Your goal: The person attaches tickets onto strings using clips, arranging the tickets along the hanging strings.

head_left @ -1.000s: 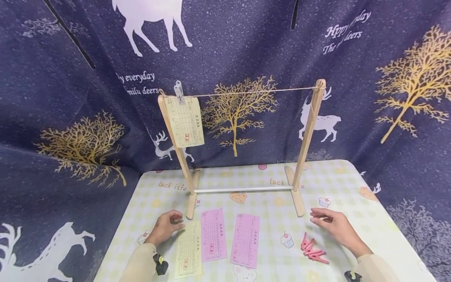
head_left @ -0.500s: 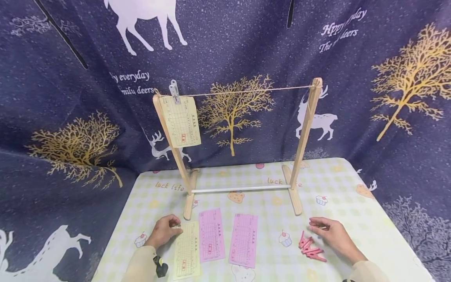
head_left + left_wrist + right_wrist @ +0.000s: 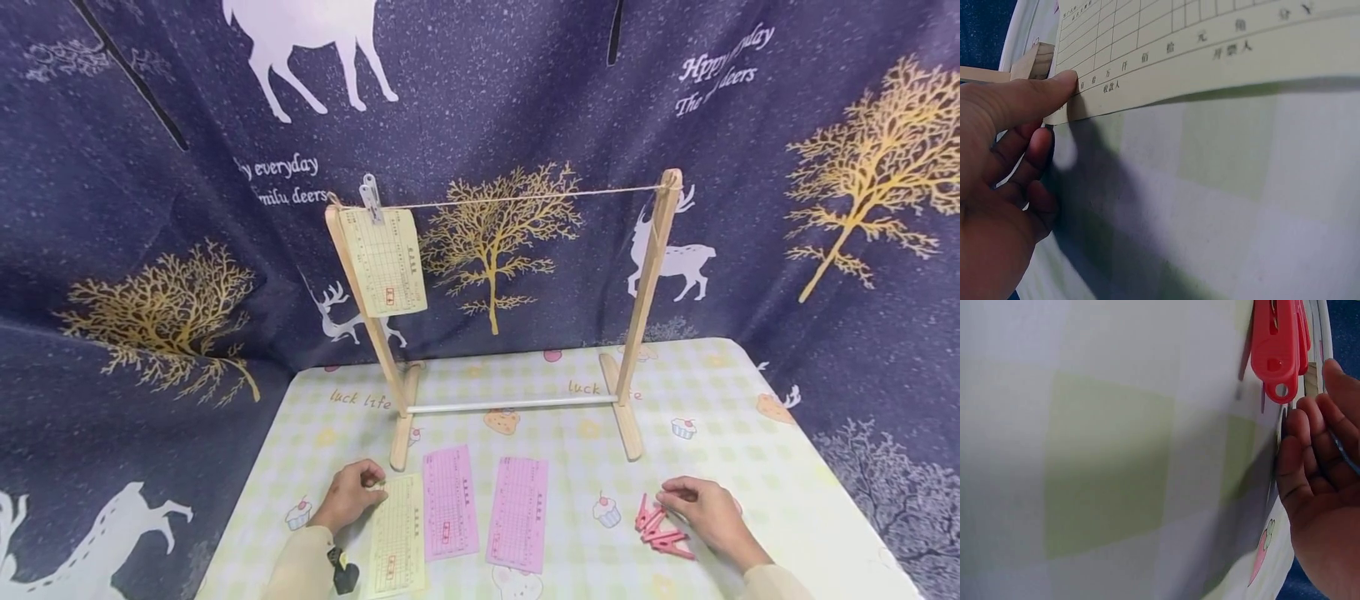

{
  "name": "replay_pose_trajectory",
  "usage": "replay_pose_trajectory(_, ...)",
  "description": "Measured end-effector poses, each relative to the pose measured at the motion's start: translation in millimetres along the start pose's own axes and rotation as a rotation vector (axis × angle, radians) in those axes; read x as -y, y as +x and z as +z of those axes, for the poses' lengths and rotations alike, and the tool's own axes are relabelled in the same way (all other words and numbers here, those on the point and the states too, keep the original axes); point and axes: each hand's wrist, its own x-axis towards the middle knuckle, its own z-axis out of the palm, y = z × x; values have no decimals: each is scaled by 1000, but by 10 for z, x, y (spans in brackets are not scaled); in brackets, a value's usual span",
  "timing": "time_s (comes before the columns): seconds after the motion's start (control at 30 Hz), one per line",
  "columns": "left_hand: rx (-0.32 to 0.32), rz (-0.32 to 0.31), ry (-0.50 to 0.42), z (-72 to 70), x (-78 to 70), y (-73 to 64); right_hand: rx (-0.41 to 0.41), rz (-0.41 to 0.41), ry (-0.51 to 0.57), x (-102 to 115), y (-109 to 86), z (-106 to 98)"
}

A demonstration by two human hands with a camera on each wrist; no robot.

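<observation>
My left hand (image 3: pixel 347 495) pinches the upper left corner of a yellow receipt slip (image 3: pixel 397 533). In the left wrist view the thumb lies on top of the slip (image 3: pixel 1166 44) and its near edge lifts slightly off the cloth. Right of it, two pink receipt slips lie flat, one pink slip (image 3: pixel 451 504) near and another pink slip (image 3: pixel 519 512) farther right. My right hand (image 3: pixel 708 512) hovers with loosely bent fingers beside several red clothespins (image 3: pixel 660 529). A red clothespin (image 3: pixel 1274 350) stands just above its fingertips in the right wrist view; nothing is held there.
A wooden frame (image 3: pixel 647 292) stands at the back with a string (image 3: pixel 517 198) across its top and a white bar (image 3: pixel 517 404) low down. A grey clip (image 3: pixel 371 198) holds another yellow slip (image 3: pixel 386 262) on the string's left end. Checked cloth (image 3: pixel 570 450) covers the table.
My right hand has come down and closer to the red clothespins. My left hand has settled at the yellow slip's corner and now pinches it. The head view has shifted slightly.
</observation>
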Motion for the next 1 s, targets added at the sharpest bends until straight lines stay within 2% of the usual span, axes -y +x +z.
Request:
replay_pose_trajectory(0.2, 6, 14, -44, 11, -5, -13, 14, 28, 6, 18, 2, 11)
replay_pose_trajectory(0.43, -15, 7, -73, 6, 10, -24, 33, 36, 94, 67, 21, 77)
replay_pose_trajectory(0.77, -58, 1, -92, -46, 60, 2, 75, 114, 263, 186, 42, 144)
replay_pose_trajectory(0.83, -62, 2, -95, -55, 65, 3, 81, 126, 277, 206, 43, 160)
replay_pose_trajectory(1.0, -61, 10, -135, -99, 55, -11, 71, 129, 225, 268, 61, 209)
